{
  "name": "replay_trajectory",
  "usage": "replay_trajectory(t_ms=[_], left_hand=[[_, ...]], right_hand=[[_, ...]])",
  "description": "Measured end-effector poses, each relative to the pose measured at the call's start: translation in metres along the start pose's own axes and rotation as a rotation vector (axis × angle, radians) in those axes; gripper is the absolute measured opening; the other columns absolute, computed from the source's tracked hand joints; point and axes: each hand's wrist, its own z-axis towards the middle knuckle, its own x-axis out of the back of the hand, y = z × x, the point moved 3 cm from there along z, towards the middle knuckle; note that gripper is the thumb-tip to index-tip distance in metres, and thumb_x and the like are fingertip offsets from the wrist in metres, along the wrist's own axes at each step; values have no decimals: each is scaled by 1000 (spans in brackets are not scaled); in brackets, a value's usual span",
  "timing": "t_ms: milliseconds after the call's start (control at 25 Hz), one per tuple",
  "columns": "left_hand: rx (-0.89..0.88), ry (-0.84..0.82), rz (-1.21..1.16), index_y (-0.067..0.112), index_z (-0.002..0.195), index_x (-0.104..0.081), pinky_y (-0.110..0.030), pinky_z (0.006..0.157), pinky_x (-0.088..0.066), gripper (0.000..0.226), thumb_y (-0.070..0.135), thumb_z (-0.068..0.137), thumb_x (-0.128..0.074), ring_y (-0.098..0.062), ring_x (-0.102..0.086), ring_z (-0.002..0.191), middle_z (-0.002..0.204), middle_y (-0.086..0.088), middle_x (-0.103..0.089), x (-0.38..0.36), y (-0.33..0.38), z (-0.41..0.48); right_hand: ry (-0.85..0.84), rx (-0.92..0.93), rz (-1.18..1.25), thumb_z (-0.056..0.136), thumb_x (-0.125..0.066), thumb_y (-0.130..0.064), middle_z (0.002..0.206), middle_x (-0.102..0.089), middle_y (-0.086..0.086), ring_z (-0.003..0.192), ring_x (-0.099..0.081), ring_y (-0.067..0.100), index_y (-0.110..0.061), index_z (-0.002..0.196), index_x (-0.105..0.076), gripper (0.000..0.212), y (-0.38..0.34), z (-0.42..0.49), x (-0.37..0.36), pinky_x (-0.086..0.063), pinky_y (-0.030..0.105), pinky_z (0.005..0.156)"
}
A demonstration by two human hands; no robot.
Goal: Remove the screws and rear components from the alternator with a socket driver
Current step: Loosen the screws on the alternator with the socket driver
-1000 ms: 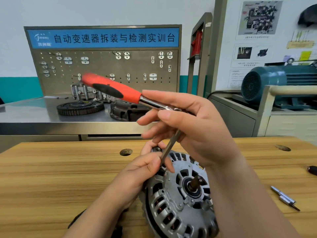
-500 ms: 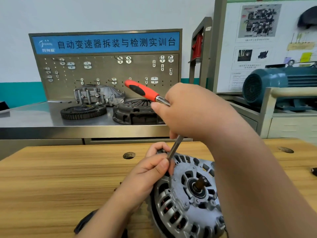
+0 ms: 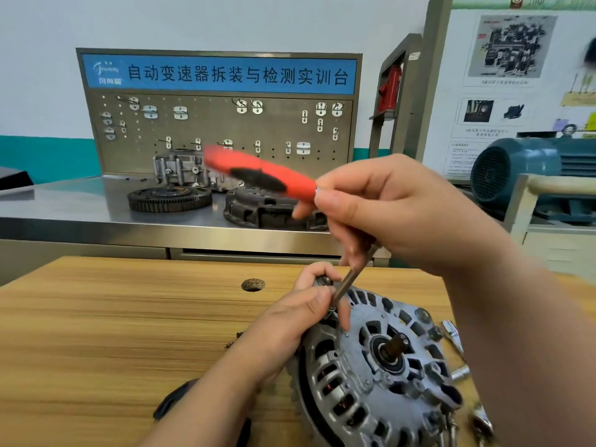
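ITEM 1: we note a round grey cast-metal alternator point(image 3: 380, 375) tilted on the wooden tabletop point(image 3: 96, 333), slotted face and stub shaft point(image 3: 395, 345) towards us, copper windings showing | ITEM 2: we note a red-and-black-handled steel socket driver point(image 3: 258, 175) above it, handle blurred, thin shank point(image 3: 346, 282) slanting down to the alternator's upper-left rim.

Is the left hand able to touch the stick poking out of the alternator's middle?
Probably yes. The shaft stands bare, near the left hand, nothing covering it. But that hand pinches the tip of the driver at the alternator rim, so it must let go first.
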Motion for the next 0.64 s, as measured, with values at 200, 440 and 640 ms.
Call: replay_trajectory(t_ms=[200,440,640], left_hand=[[-30,24,-35,23,68,-58,-16,78,-41,43,65,79,-52,-7,-47,95,113,2,-40,-2,0,0],[-22,30,-49,25,66,-59,-18,78,-41,35,54,84,-50,-9,-48,93,112,9,-43,-1,-5,3],[-26,21,-35,26,66,-57,-17,75,-40,39,61,82,-51,-12,-46,92,118,-1,-40,-1,-3,1]], right_hand=[[377,-332,730,96,-42,4,55,-56,0,38,-52,9,-8,116,-63,31,16,-2,-8,-54,27,48],[811,-264,1069,97,-38,1,60,-47,0,36,-43,6,-17,119,-58,35,22,-10,-20,-47,22,42],[627,-151,946,94,-41,4,55,-42,-2,30,-24,4,-8,122,-59,36,25,-10,-22,-22,15,34]])
